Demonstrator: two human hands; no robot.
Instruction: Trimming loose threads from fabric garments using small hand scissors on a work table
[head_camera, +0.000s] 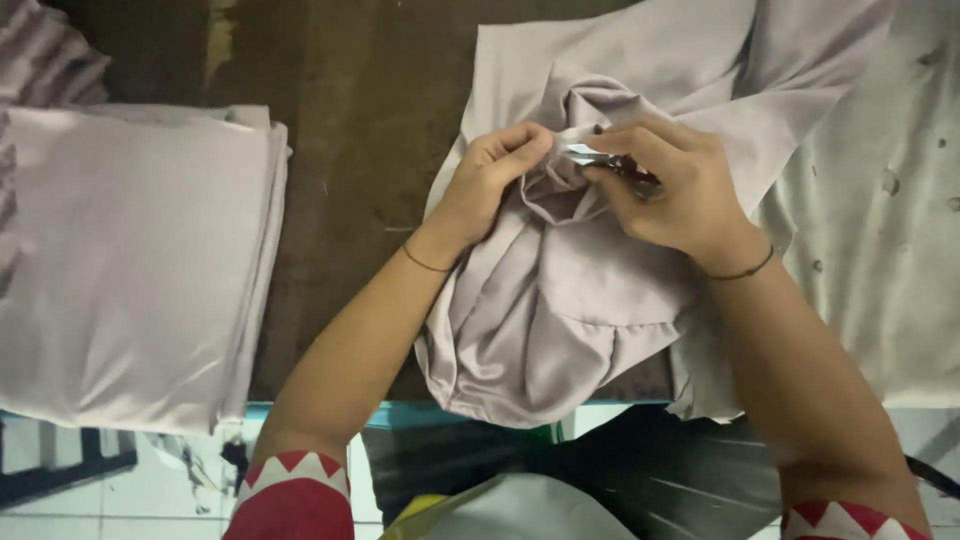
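Note:
A pale grey-lilac garment (560, 310) lies bunched on the dark brown table (370, 120), its lower part hanging over the front edge. My left hand (490, 175) pinches a gathered fold of this fabric near its top. My right hand (665, 185) grips a small metal thread snipper (590, 156) with a dark handle. The silver tip of the snipper rests against the fold, just beside my left fingertips. Both wrists wear thin dark bands.
A neat stack of folded pale fabric (130, 260) sits at the left of the table. A spotted light cloth (880, 220) covers the right side. A striped cloth (45, 60) shows at the far left corner. Tiled floor (170, 490) lies below the table edge.

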